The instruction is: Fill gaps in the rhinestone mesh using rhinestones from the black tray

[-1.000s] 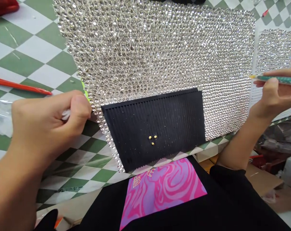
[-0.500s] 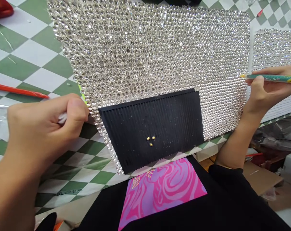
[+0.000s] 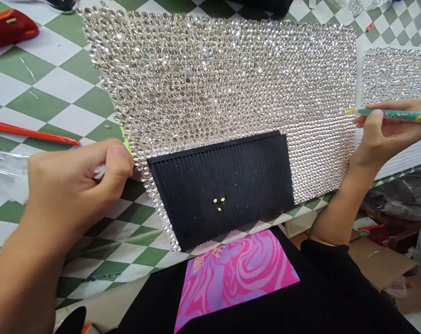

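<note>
A sheet of clear rhinestones in tight rows (image 3: 217, 74) lies across the checked tabletop. On its near edge rests a black ribbed tray (image 3: 238, 176), with a few small gold beads (image 3: 219, 204) lying on it. My right hand (image 3: 387, 134) pinches a teal pen (image 3: 394, 114), its yellow tip at the right side of the rhinestone sheet. My left hand (image 3: 78, 185) is a closed fist beside the sheet's left edge. A bit of something white (image 3: 99, 172) shows between its fingers; most of it is hidden.
Another rhinestone sheet (image 3: 398, 74) lies at the right. On the left are a red stick-like item (image 3: 32, 132), crumpled clear plastic (image 3: 8, 174) and a red object (image 3: 11, 28). Below the table's right edge are a cardboard box (image 3: 380, 260) and dark plastic bags (image 3: 401, 195).
The whole view has shifted slightly, so the things at left appear further right. Both hands keep their grips, and the pen's tip stays near the same spot on the sheet.
</note>
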Tool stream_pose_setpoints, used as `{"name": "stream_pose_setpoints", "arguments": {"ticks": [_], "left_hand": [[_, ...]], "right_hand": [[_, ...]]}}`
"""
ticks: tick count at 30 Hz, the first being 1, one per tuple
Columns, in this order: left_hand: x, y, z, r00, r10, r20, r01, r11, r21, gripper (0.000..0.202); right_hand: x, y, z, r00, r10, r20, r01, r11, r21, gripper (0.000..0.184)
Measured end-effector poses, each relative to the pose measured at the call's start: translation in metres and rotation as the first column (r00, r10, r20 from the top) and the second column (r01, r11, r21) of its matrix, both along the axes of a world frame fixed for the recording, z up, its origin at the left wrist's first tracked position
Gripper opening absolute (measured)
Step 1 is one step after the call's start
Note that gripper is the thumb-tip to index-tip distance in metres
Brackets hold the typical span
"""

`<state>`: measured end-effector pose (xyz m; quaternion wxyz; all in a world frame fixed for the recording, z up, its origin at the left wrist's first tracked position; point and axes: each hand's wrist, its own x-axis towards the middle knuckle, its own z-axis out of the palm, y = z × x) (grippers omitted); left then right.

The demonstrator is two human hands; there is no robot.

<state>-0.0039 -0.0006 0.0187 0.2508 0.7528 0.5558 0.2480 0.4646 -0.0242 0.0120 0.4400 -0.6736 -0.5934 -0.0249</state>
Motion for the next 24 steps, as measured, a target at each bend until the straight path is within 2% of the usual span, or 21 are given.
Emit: {"name": "stream_pose_setpoints", "arguments": {"ticks": [3, 5, 9, 11, 16, 20, 24], "left_hand": [[-0.004, 0.004, -0.006, 0.997, -0.076, -0.002, 0.076, 0.992, 0.100, 0.042], [-0.006, 0.005, -0.009, 0.991, -0.127, -0.039, 0.131, 0.984, 0.123, 0.051], [-0.007, 0.001, -0.006, 0.982, -0.086, -0.171, 0.080, 0.996, -0.041, 0.068], [-0.007, 0.000, -0.006, 0.982, -0.092, -0.167, 0.087, 0.995, -0.041, 0.066], [-0.008, 0.009, -0.006, 0.982, -0.183, -0.050, 0.189, 0.964, 0.186, 0.050], [-0.005, 0.011, 0.000, 0.983, -0.175, -0.047, 0.181, 0.951, 0.251, 0.042], [-0.003, 0.006, 0.008, 0.985, -0.158, -0.063, 0.170, 0.937, 0.306, 0.041]], "right_hand": [[-0.007, 0.003, 0.003, 0.999, 0.032, 0.003, -0.032, 0.993, 0.114, 0.007], [-0.010, 0.004, 0.004, 0.999, 0.035, 0.001, -0.034, 0.989, 0.141, 0.011], [-0.013, 0.002, 0.006, 0.998, 0.057, -0.010, -0.056, 0.991, 0.124, 0.016], [-0.014, 0.000, 0.006, 0.998, 0.069, -0.003, -0.068, 0.992, 0.110, 0.018], [-0.023, -0.002, 0.008, 0.998, 0.063, -0.007, -0.061, 0.989, 0.136, 0.018], [-0.028, -0.002, 0.010, 0.997, 0.079, -0.022, -0.074, 0.981, 0.178, 0.026], [-0.024, -0.005, 0.010, 0.993, 0.015, 0.120, -0.031, 0.991, 0.134, 0.023]]}}
